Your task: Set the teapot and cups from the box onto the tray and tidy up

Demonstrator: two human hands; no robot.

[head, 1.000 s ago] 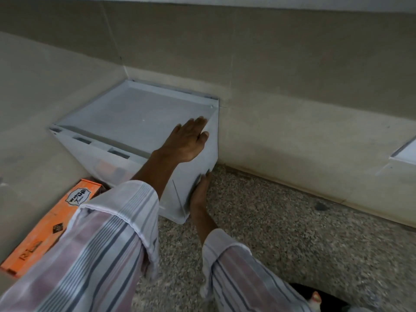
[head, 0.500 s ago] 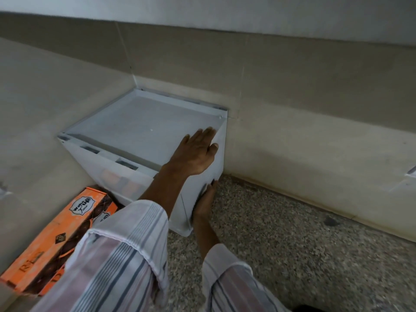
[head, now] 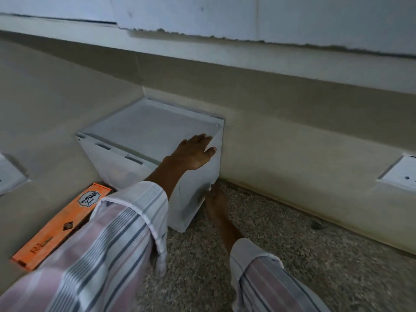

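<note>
Tidy-up step, apparently: the box sits closed in the wall corner. Left hand rests flat on its lid, grip open. Right hand presses its side, fingers straight. Next: release both.

The box sits in the wall corner, a carton on the floor to its left.

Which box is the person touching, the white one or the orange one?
The white box in the corner: left hand rests on top, right hand against its side. The orange box lies untouched.
</note>
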